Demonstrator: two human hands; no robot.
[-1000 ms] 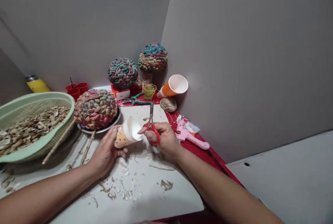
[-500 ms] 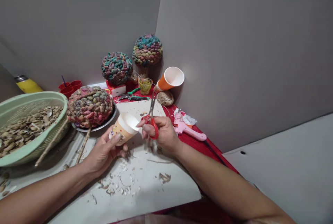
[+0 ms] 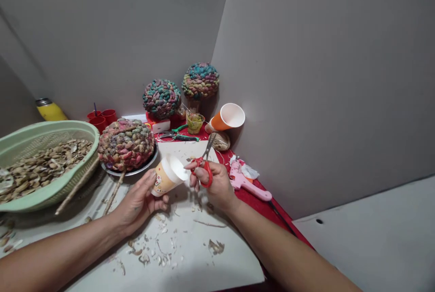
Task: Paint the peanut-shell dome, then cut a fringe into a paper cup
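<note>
My left hand (image 3: pixel 142 199) is wrapped round a printed paper cup (image 3: pixel 164 178), tilted so that its white mouth faces right. In my right hand (image 3: pixel 217 185) is a pair of scissors (image 3: pixel 206 163) with red handles, its blades pointing up and away from me. A finger of that hand reaches close to the cup's rim; whether it touches is unclear. Left of the cup, a ball covered in painted nut shells (image 3: pixel 127 145), with a stick below it, rests in a metal bowl (image 3: pixel 151 160).
A green basket of shells (image 3: pixel 47 197) stands at the left. Behind are two more shell balls (image 3: pixel 162 98), pliers (image 3: pixel 181 137), an orange cup (image 3: pixel 222 120) and a twine roll (image 3: pixel 221 141). A pink glue gun (image 3: pixel 249 185) lies right. Shell scraps (image 3: pixel 216 246) litter the white board (image 3: pixel 190 265).
The camera view has shifted, so the scene sits a little lower and further right. Both hands still hold the cup and the scissors, close together as before.
</note>
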